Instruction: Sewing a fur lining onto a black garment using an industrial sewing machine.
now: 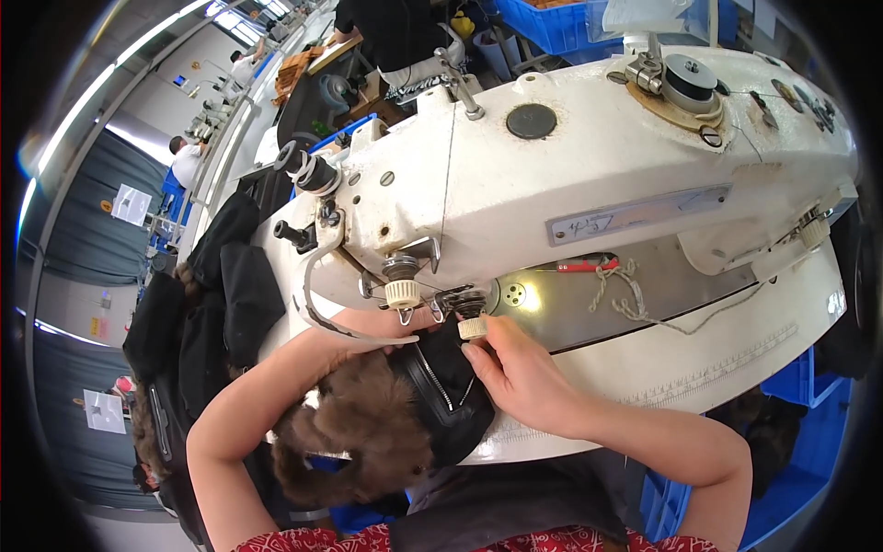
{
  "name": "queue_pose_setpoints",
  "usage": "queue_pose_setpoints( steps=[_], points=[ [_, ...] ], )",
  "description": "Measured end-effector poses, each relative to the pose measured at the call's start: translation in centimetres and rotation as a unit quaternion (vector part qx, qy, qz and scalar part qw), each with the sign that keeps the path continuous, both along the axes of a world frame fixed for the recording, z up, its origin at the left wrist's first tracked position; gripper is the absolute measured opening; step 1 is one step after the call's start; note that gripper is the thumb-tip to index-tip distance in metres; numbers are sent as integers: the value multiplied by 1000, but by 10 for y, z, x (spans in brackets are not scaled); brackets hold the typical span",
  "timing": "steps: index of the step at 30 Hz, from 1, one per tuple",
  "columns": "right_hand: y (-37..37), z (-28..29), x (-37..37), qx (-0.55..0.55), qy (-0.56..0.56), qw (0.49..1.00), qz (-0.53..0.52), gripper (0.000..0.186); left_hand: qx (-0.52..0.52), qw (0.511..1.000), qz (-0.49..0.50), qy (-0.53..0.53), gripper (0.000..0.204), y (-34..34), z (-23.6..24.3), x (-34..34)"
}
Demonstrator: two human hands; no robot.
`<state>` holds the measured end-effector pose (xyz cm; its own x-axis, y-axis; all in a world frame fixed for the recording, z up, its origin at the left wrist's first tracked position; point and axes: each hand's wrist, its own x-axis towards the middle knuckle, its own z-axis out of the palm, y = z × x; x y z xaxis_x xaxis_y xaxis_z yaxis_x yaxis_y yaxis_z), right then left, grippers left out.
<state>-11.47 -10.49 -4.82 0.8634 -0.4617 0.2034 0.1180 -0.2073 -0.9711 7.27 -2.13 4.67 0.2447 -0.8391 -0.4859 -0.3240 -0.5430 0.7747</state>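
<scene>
As sewing mach. (515,175) part-hides L hand (391,323), red tool (579,267) sits nr cord (637,296).

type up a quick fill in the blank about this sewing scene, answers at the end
1. The sewing machine is mostly ____ in colour.
2. The right hand is at the edge of ____ fabric.
3. Brown fur lies on the person's ____ side of that fabric's zipper.
4. The small tool has a ____ handle.

Missing words: white; black; left; red

Illegible nameplate (639,215) on sewing machine (515,184), ruler scale (713,370) along bed (644,354)
</scene>
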Motion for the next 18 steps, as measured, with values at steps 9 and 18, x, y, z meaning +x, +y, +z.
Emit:
queue_pose_setpoints(
  steps=[9,18],
  points=[
    [-1,-7,-4,-54,13,997,49,25,80,992,47,-81,31,16,-17,25],
    [-1,2,-1,-27,76,995,55,33,-116,976,-123,-137,28,36,-22,26]
  ],
)
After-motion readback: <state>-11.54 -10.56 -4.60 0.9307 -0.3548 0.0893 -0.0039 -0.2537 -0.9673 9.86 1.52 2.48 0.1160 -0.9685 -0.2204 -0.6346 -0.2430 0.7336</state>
